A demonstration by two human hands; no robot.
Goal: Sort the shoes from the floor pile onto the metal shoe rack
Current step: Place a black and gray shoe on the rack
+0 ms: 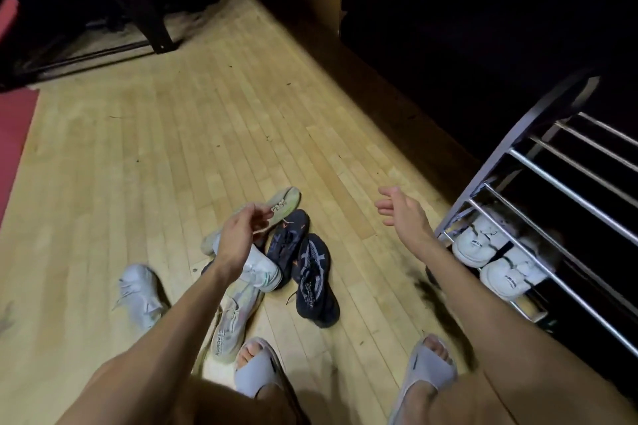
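A pile of shoes lies on the wooden floor in front of me: two dark navy sneakers (303, 266), several pale sneakers (238, 314), a cream one (284, 202) farthest away, and a light grey one (141, 290) apart at the left. My left hand (241, 229) hovers over the pile, fingers loosely curled, holding nothing. My right hand (402, 209) is raised and open between the pile and the metal shoe rack (566, 197) at the right. A white pair (497, 252) sits on the rack's low shelf.
My feet in grey slides (428, 373) stand just behind the pile. A red mat (15, 138) lies at the left edge. Dark furniture legs (152, 17) stand at the back left, a dark wall behind the rack.
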